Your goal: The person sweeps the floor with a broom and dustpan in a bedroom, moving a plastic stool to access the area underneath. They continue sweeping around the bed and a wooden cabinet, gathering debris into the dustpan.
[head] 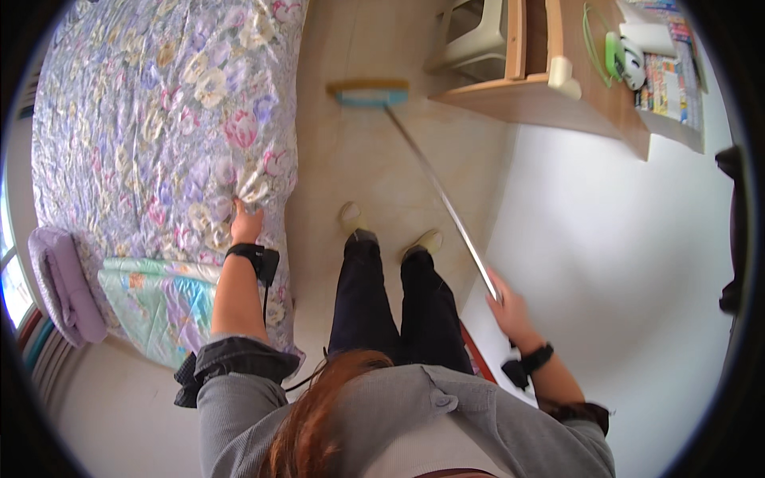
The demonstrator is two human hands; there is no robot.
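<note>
My right hand (509, 308) is wrapped around the upper end of a broom's metal handle (439, 185). The handle slants away across the floor to a blue broom head (372, 95) with brownish bristles, slightly blurred. On the left, my left hand (247, 226) grips the edge area of a floral bed cover (173, 125), and the fabric puckers at its fingertips. Part of those fingers is hidden in the folds. Each wrist wears a black strap with a small box.
A wooden desk (574, 113) bears papers and a green-and-white object (621, 57). A pale plastic stool (472, 45) stands beside it. A folded green quilt (149, 299) and a rolled purple one (66, 287) lie at the bed's near end. White wall (556, 239) runs along the right.
</note>
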